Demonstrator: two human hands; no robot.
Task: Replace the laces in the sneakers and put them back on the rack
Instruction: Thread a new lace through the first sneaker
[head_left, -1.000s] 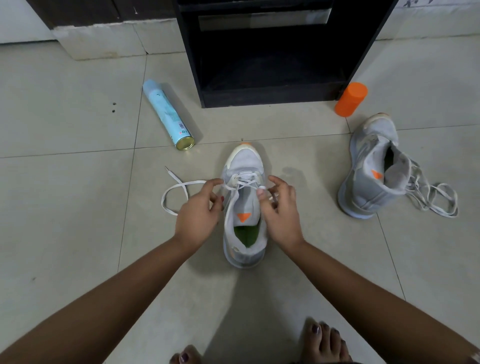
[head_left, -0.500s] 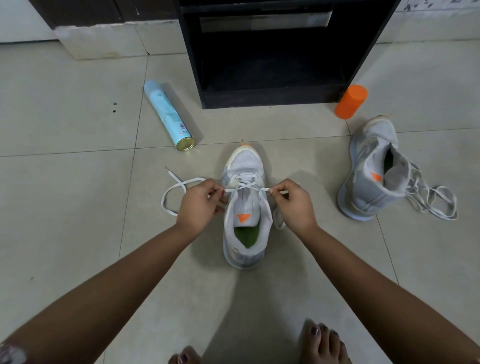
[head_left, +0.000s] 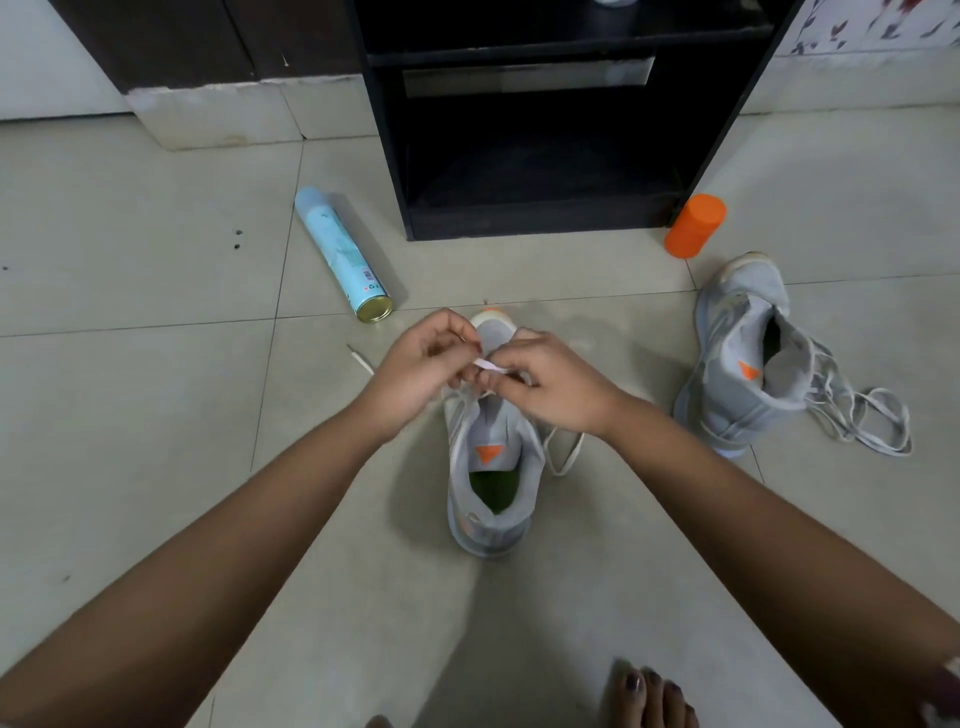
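Note:
A grey sneaker (head_left: 491, 467) with an orange tongue tag and green insole stands on the floor in front of me, toe pointing away. My left hand (head_left: 415, 371) and my right hand (head_left: 550, 382) meet above its forefoot, both pinching the white lace (head_left: 491, 366) between them. One lace end (head_left: 360, 358) lies on the tile to the left, and a loop hangs beside the shoe's right side. The second grey sneaker (head_left: 743, 358) lies tipped at the right, its loose laces (head_left: 857, 415) spread on the floor. The black rack (head_left: 545, 218) stands behind.
A light blue spray can (head_left: 343, 257) lies on the tiles left of the rack. An orange cylinder (head_left: 695, 226) sits at the rack's right foot. My bare toes (head_left: 652, 696) show at the bottom edge. A white plinth runs along the back left wall.
Both hands have come together over the shoe's forefoot from either side of it, drawing the lace inward; the big lace loop on the left floor is gone.

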